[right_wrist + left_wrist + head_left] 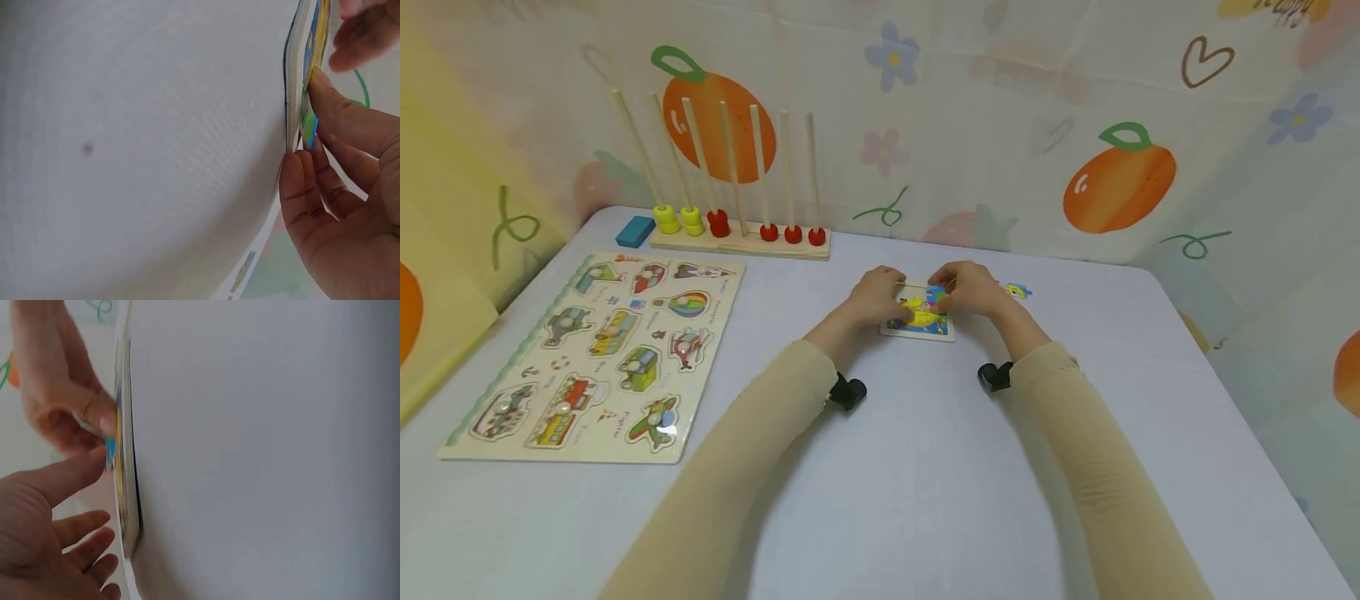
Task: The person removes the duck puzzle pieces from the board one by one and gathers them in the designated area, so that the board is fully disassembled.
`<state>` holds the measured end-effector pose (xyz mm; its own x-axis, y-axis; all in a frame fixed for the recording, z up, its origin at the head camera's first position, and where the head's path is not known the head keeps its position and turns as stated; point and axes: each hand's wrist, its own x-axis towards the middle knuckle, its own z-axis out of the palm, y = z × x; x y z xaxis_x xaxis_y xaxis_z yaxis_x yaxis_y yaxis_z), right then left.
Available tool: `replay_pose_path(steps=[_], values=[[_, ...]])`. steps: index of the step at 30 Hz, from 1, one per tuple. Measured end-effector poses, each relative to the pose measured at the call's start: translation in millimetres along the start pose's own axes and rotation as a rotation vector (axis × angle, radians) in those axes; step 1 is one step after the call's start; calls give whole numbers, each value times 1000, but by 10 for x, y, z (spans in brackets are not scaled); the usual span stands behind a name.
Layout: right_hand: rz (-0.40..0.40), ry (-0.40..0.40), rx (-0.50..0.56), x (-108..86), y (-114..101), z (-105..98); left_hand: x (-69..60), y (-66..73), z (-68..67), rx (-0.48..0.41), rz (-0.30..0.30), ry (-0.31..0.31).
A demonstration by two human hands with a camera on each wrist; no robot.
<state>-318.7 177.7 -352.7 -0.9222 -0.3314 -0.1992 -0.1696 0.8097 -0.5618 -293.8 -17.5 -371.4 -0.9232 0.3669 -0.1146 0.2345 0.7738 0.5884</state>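
A small wooden jigsaw board (917, 336) with a yellow and blue picture lies on the table between both hands. My right hand (973, 290) is at its right side and pinches a blue and green puzzle piece (309, 129) between thumb and fingers, tilted up from the board. From the left, my left hand (874, 297) reaches over the board; in the left wrist view its thumb touches the piece's edge, the other fingers loosely spread. Just beyond my right hand lies a loose puzzle piece (1018, 290). Fingers hide part of the picture.
At the left lies a large vehicle peg puzzle (625, 312). Behind it stands a wooden counting rack (741, 243) with upright rods and red and yellow beads. A blue block (636, 232) sits beside the rack. A patterned cloth hangs behind the white table (925, 483).
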Motion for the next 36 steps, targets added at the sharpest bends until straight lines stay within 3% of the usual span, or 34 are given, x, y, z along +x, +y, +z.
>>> replay_pose_path(steps=[3,7,11,24,36], values=[[-17,1,-4,1,-10,11,21,134,79,1,-7,27],[-32,3,-7,12,-11,25,66,210,168,24,-8,47],[-36,6,-19,16,-17,27,78,226,202,41,-14,69],[-54,8,-13,-7,-24,-7,81,215,227,-40,-21,81],[-41,17,69,-48,30,-64,85,272,241,-95,-61,96]])
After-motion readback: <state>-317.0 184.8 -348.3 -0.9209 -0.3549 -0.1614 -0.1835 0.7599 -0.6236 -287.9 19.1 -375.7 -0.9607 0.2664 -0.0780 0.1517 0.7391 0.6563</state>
